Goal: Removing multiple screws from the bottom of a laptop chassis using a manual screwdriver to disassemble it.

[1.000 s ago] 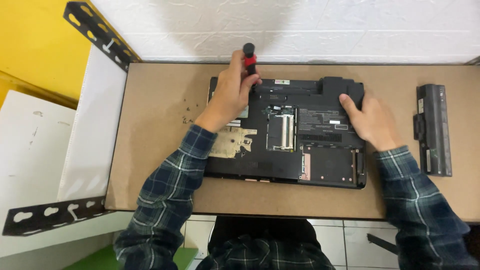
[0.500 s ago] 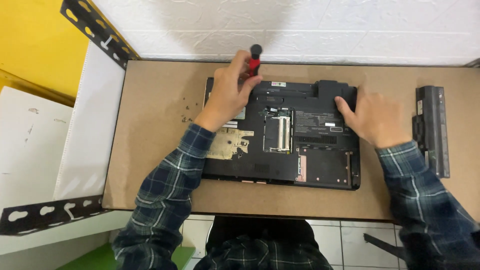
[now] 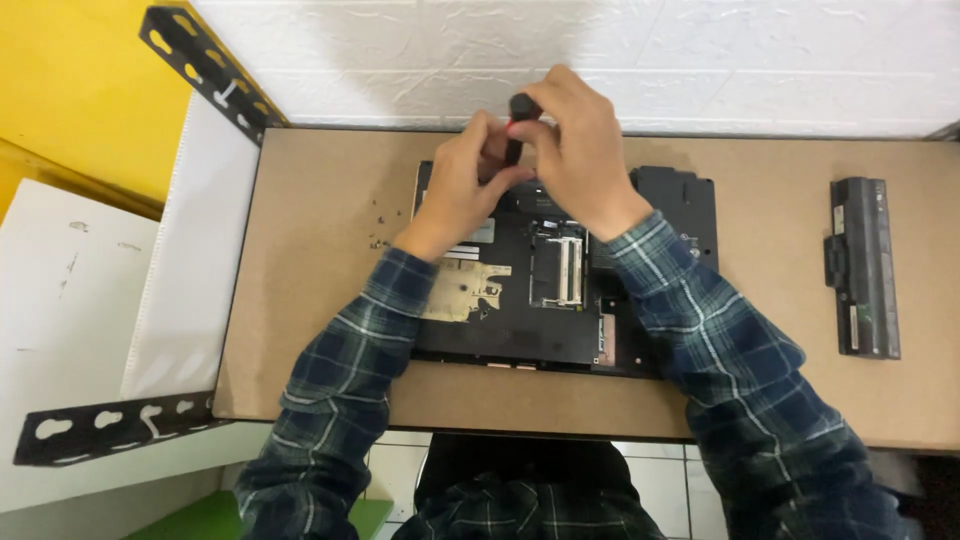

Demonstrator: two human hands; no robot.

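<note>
An opened black laptop [image 3: 540, 320] lies upside down on the brown table [image 3: 320, 300], its inner boards showing. A red and black screwdriver [image 3: 518, 125] stands upright over the laptop's far edge. My left hand [image 3: 455, 195] grips its shaft from the left. My right hand [image 3: 580, 150] wraps over the handle's top from the right. Both plaid sleeves cross the laptop and hide parts of it.
A black laptop battery [image 3: 862, 265] lies apart at the table's right. Several tiny screws [image 3: 380, 225] are scattered left of the laptop. Black slotted metal brackets [image 3: 205, 70] frame a white panel at the left. A white wall runs behind.
My right hand left the laptop's right side and came across onto the screwdriver's handle. My left hand stayed on the screwdriver.
</note>
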